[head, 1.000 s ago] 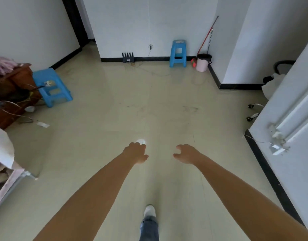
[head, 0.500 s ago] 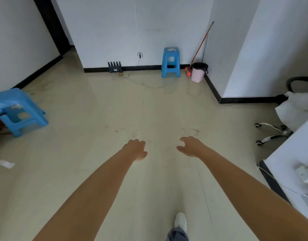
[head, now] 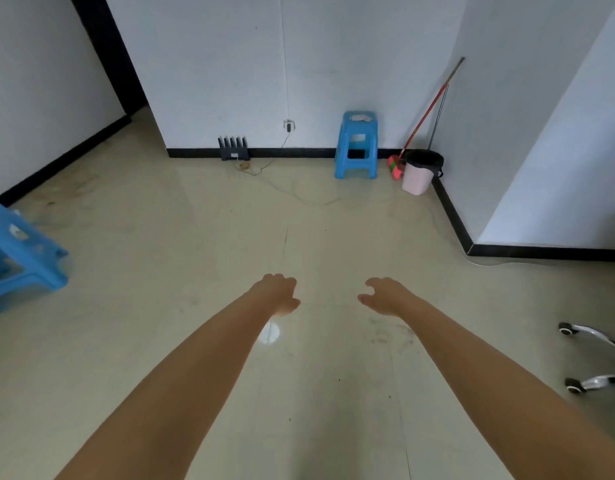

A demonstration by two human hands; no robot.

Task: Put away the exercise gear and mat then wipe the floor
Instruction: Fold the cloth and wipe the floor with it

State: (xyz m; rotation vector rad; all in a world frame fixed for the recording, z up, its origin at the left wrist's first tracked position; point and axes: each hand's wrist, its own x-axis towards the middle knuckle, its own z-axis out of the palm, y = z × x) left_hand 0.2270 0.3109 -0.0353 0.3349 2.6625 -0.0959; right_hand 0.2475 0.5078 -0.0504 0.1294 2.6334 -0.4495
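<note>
Both my arms reach out over the beige floor [head: 195,237]. My left hand [head: 278,294] and my right hand [head: 385,294] hang side by side in mid-air with loosely curled fingers, holding nothing. A red-handled mop [head: 422,121] leans in the far right corner, its head on the floor beside a pink bucket [head: 418,174]. No mat or exercise gear shows in this view.
A blue stool [head: 356,145] stands against the far wall, another blue stool [head: 18,258] at the left edge. A black router [head: 233,148] and a thin cable [head: 299,194] lie near the baseboard. Chair castors [head: 583,358] sit at the right.
The view has advanced toward the far wall and corner. The left stool slid toward the frame edge, my foot dropped out of view, and both hands stayed empty.
</note>
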